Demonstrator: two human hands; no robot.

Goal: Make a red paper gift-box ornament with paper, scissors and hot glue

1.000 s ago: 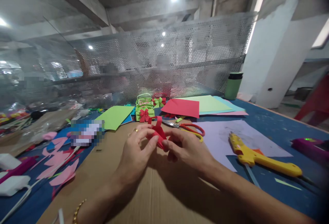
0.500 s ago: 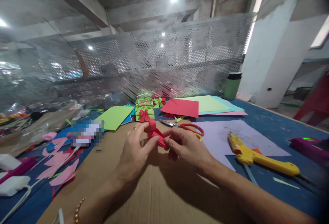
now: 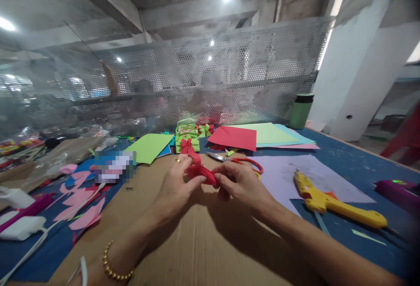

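Note:
Between my two hands is a folded strip of red paper point(image 3: 206, 174), with a loop standing up at its left end. My left hand point(image 3: 179, 185) pinches the looped part between thumb and fingers. At the other end, my right hand point(image 3: 238, 183) grips the tip of the strip with thumb and forefinger. Both hands are above a brown cardboard sheet point(image 3: 193, 238). Just beyond them stand small light-green paper gift bags point(image 3: 187, 137), the front one with a red bow. Scissors point(image 3: 236, 160) with orange-red handles lie behind my right hand, partly hidden by it.
A yellow glue gun point(image 3: 341, 207) lies on lilac paper point(image 3: 278, 172) to the right. Coloured sheets, red point(image 3: 234, 138) on top, are behind. A green bottle point(image 3: 300, 111) stands at the back right. Pink paper scraps point(image 3: 77, 200) and white cables are on the left.
The red strip has been turned and pressed narrower at its right end between my fingers. Both hands keep their hold. The view has shifted slightly left.

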